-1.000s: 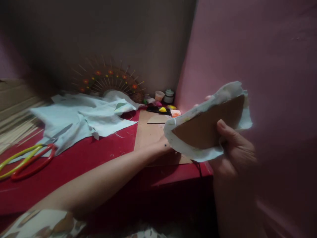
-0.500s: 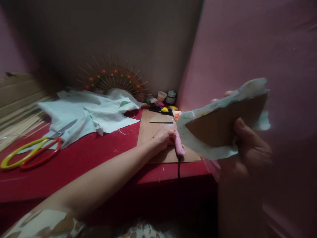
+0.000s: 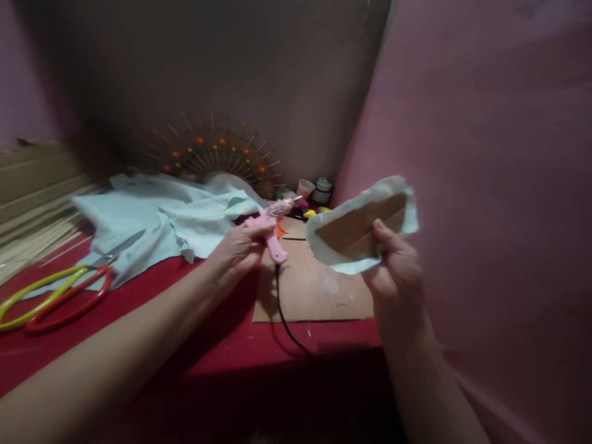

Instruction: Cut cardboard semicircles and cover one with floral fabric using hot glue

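A pink glue gun (image 3: 276, 248) is in my left hand (image 3: 243, 248), lifted above the table with its nozzle pointing right and away from me. Its black cord hangs down over a flat cardboard sheet (image 3: 314, 290). My right hand (image 3: 400, 265) grips a brown cardboard piece (image 3: 354, 231) with pale blue fabric (image 3: 358, 266) showing around its edges. The thumb lies on the cardboard side; the other fingers are mostly hidden behind. The glue gun and the fabric-edged piece are apart.
Scissors (image 3: 69, 290) with yellow and red handles lie at left on crumpled pale blue fabric (image 3: 152, 216). A decorated half-round fan (image 3: 222, 151) of sticks leans at the back wall. A small cup (image 3: 305, 188) and a jar (image 3: 322, 190) stand at the rear of the red-covered table.
My left hand has raised the glue gun off the cardboard sheet and brought it left. My right hand has moved left and inward with the fabric-edged cardboard piece.
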`<act>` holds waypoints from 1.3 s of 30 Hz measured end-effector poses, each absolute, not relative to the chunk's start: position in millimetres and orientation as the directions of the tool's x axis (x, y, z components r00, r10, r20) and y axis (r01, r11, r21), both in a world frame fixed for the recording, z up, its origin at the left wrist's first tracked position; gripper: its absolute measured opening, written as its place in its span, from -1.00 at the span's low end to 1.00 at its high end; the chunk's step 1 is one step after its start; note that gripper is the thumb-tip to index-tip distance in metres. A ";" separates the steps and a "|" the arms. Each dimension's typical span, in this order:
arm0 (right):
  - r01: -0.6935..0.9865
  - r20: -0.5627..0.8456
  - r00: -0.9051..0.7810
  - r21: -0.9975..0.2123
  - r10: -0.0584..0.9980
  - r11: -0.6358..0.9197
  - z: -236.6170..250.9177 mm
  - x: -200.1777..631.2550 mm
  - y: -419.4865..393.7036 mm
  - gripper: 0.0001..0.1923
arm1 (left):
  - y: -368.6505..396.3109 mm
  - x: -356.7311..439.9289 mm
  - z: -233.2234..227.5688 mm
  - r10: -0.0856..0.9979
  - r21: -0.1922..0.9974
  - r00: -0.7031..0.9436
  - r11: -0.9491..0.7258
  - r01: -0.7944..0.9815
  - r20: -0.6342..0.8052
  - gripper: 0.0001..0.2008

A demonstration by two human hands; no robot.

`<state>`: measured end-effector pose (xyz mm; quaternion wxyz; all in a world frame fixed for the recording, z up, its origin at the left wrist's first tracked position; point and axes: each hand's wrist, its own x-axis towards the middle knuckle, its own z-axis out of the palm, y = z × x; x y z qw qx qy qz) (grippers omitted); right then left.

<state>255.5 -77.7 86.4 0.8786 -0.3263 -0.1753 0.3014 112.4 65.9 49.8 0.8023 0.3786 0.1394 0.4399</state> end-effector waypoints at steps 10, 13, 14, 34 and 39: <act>-0.398 0.083 0.783 -0.694 0.616 0.599 56.2 267.9 -4.7 -0.64 | 52.4 47.8 80.6 0.903 0.900 0.271 -0.218 -0.378 0.333 -0.65; -0.435 0.088 0.734 -0.701 0.674 0.565 49.0 260.2 6.2 -0.63 | 43.6 49.9 80.2 0.866 0.889 0.282 -0.317 -0.330 0.413 -0.65; -0.453 0.089 0.704 -0.708 0.704 0.542 45.9 257.2 8.1 -0.63 | 42.7 51.9 77.2 0.853 0.891 0.316 -0.311 -0.332 0.416 -0.65; -0.558 0.057 0.519 -0.733 0.853 0.389 24.9 238.4 0.8 -0.70 | 48.8 68.9 38.5 0.682 0.700 0.693 0.612 -0.367 -0.232 -0.78; -0.535 0.074 0.528 -0.745 0.846 0.399 28.5 236.0 -1.3 -0.72 | 45.0 64.8 33.2 0.571 0.696 0.816 0.624 -0.355 -0.095 -0.57</act>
